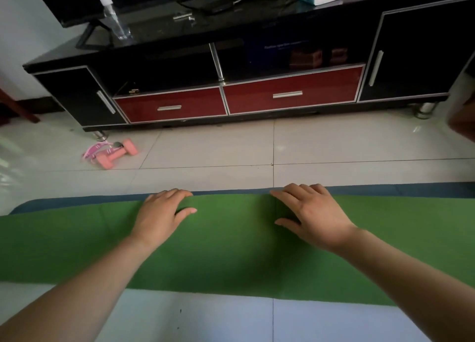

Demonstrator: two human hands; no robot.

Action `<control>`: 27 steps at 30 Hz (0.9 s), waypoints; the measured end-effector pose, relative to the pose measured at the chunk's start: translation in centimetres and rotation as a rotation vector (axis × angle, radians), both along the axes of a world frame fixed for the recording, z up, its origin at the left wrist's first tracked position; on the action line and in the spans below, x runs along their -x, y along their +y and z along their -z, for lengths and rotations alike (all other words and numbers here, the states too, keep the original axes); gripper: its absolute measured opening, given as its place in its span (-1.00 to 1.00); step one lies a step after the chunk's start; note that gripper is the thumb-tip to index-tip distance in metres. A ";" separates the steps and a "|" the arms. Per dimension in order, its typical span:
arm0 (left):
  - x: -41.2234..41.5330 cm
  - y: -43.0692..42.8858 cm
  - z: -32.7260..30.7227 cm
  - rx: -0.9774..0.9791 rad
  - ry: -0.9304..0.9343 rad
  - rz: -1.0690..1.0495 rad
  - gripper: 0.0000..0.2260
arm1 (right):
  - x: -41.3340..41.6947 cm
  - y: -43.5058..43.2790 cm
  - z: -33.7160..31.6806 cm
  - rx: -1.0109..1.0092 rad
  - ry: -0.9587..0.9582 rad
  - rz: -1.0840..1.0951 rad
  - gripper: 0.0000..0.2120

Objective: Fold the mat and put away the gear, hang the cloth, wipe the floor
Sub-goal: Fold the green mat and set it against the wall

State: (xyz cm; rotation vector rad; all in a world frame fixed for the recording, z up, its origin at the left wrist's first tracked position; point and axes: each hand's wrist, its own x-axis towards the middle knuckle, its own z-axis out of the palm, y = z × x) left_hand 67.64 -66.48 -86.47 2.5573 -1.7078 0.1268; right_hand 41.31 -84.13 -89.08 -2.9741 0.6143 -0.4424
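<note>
Head view: green mat (231, 259) lies flat on the tiled floor (334, 146), long axis running left-right across the frame, both ends out of shot. Blue strip (385, 188) shows along the mat's far edge; can't tell if it's a lower layer or the underside.

Left hand (164, 213) and right hand (314, 213) both rest palm-down on the mat's far edge, apart from each other, roughly either side of the mat's visible middle. Fingers are spread and lightly bent, fingertips at the green/blue boundary, thumbs on the green. No pinch visible and nothing is held.

Key relation: the edge under the fingertips runs parallel to the long axis, so any fold from here goes across the short side, towards or away from the person. Both hands are about equally near that edge. Right sits slightly further along the mat.

Judgement: mat stage is in progress, gear not touched. Pink dumbbells (115, 154) with a pink strap (93, 149) sit beyond the mat's far-left part, well apart from it, by the left leg of the TV cabinet (293, 95). No cloth identifiable.

Risk: an uneven pull from the two hands skews the fold line.
</note>
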 end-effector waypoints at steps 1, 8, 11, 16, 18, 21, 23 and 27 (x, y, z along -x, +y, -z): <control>-0.2 -0.4 0.2 0.004 0.006 0.012 -0.60 | 0.4 -0.2 0.2 0.004 0.027 0.015 -0.44; -1.2 -2.3 1.5 -0.010 0.047 0.070 -0.59 | 1.3 -1.4 0.4 -0.097 0.201 0.114 -0.36; -1.7 -2.6 1.9 -0.014 0.039 0.083 -0.53 | 0.5 -1.2 0.3 -0.060 0.213 0.164 -0.36; -1.0 -2.2 4.1 -0.264 0.209 0.115 -0.45 | -0.8 -0.9 0.8 -0.032 0.332 0.256 -0.33; -0.4 -1.8 5.2 -0.363 0.203 0.138 -0.44 | -1.3 -0.5 1.8 -0.094 0.401 0.273 -0.31; 0.1 -1.5 6.3 -0.422 0.179 0.204 -0.44 | -2.2 0.6 3.4 -0.159 0.448 0.269 -0.31; 0.2 -1.5 6.8 -0.411 0.196 0.226 -0.44 | -2.8 1.2 4.4 -0.187 0.454 0.259 -0.31; -0.5 -1.6 7.5 -0.382 0.257 0.214 -0.44 | -4.2 2.1 5.6 -0.226 0.440 0.232 -0.30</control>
